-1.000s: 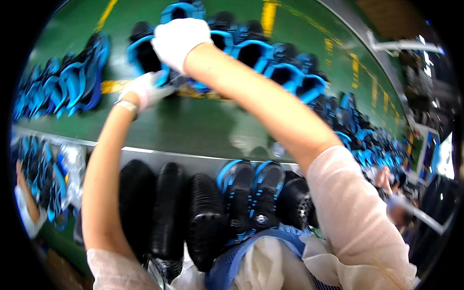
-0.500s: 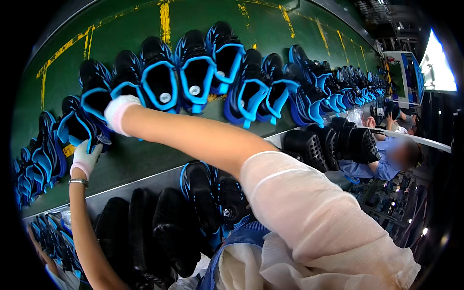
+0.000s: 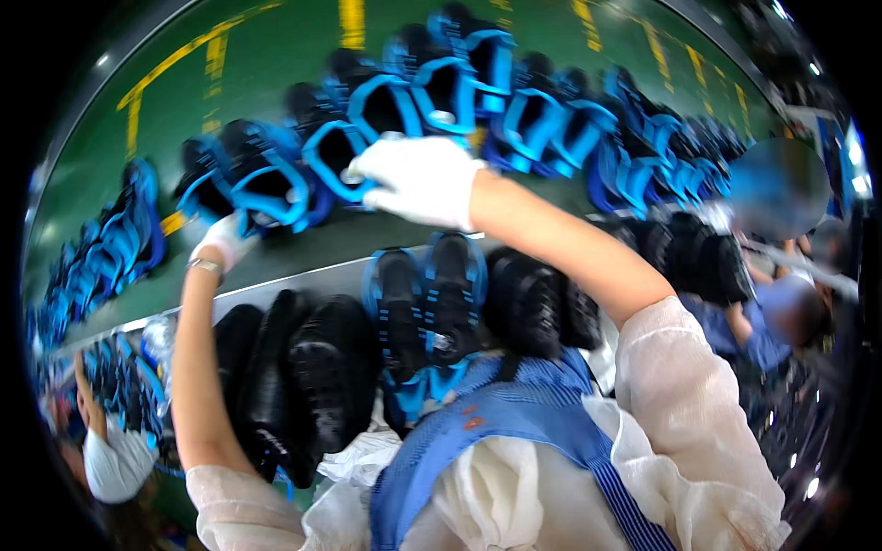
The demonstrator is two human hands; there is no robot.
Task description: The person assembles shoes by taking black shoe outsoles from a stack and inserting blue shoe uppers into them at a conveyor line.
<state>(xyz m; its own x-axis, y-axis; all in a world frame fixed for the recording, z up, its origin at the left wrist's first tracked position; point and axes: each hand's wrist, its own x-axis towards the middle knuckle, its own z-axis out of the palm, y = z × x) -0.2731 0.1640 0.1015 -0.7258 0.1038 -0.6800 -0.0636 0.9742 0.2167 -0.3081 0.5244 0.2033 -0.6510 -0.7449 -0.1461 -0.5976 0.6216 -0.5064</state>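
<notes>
Black sports shoes with bright blue collars stand in a curved row across the green table. White gloves cover both my hands. On the left, my left hand [image 3: 223, 241] has its fingers closed at the heel of a black-and-blue shoe [image 3: 207, 184]. Beside that shoe is another like it [image 3: 264, 179], with a small round pale sticker. My right hand [image 3: 418, 179] hovers at the near side of the row, its thumb and fingers apart and nothing visible in them. Its fingertips are nearest the heel of a third shoe [image 3: 331, 151]; motion blur hides whether they touch.
Along the near metal edge [image 3: 303, 283] stand black shoe lasts [image 3: 333, 367] and a pair of black-and-blue shoes [image 3: 400, 308]. More black lasts [image 3: 524, 303] are right of these. A co-worker in blue [image 3: 772, 321] is at the right, another person [image 3: 119, 459] at the lower left.
My right hand has drawn back from the shoe heels toward me, its fingers now parted. My left hand stays at the same shoe's heel. The whole view has shifted, showing more of my apron.
</notes>
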